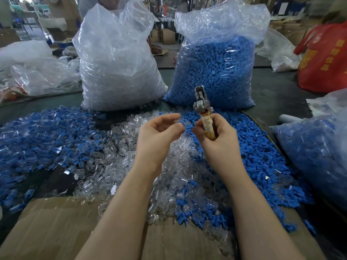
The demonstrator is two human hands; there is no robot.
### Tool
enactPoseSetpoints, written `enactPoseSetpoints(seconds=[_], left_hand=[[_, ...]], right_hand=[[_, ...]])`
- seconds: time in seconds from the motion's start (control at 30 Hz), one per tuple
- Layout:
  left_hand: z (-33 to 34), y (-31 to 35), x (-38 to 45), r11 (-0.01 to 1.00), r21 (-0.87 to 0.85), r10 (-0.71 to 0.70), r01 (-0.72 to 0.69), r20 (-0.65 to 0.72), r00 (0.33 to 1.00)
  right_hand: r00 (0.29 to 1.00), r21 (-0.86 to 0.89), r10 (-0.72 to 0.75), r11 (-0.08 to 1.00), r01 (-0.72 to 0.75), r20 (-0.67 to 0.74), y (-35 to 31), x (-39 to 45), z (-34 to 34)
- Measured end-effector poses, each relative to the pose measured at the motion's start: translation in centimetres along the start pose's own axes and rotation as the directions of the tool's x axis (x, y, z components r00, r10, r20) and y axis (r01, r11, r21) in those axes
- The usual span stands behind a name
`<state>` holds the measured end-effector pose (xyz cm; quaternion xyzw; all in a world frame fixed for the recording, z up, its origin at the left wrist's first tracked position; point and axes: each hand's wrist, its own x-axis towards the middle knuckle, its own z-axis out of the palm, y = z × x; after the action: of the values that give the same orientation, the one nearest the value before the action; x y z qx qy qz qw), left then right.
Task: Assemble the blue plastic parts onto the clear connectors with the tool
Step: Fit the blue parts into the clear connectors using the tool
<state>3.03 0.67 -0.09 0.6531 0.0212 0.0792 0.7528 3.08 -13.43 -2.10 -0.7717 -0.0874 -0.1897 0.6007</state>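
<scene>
Two hands (pixel 159 132), one tool (pixel 203 113), two upright bags (pixel 120 72).

This is a factory or warehouse floor set up for bulk hand assembly. A dark worktable (pixel 277 94) carries a tall clear plastic sack of transparent connectors (pixel 116 72); just beside it, to its right, stands a matching sack of small blue plastic parts (pixel 216 72). In front of the sacks, loose heaps of the same clear and blue pieces (pixel 93 139) cover the table, partly on a flattened brown cardboard sheet (pixel 56 228). Behind the sacks, stacked brown cardboard cartons (pixel 167 35) crowd the blurred floor.
</scene>
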Motion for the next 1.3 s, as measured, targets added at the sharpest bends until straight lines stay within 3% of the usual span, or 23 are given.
enactPoseSetpoints(seconds=[0.37,0.57,0.87,1.3], left_hand=[[-0.8,-0.2,0.5,0.992,-0.058,0.114,-0.114,-0.003,0.994],[-1.2,-0.2,0.8,0.983,0.003,0.182,-0.182,0.038,0.983],[-1.4,-0.4,1.2,0.978,0.024,0.205,-0.207,0.049,0.977],[-1.5,-0.4,0.9,0.982,0.015,0.185,-0.186,0.066,0.981]], right_hand=[[0.958,-0.102,0.154,0.986,-0.133,0.241,0.5,0.1,-1.5],[0.926,-0.208,0.183,0.971,-0.118,0.331,0.3,0.1,-1.4],[0.912,-0.303,0.179,0.951,-0.064,0.369,0.3,0.0,-1.4],[0.951,-0.46,0.124,0.888,0.021,0.283,0.5,-0.4,-1.1]])
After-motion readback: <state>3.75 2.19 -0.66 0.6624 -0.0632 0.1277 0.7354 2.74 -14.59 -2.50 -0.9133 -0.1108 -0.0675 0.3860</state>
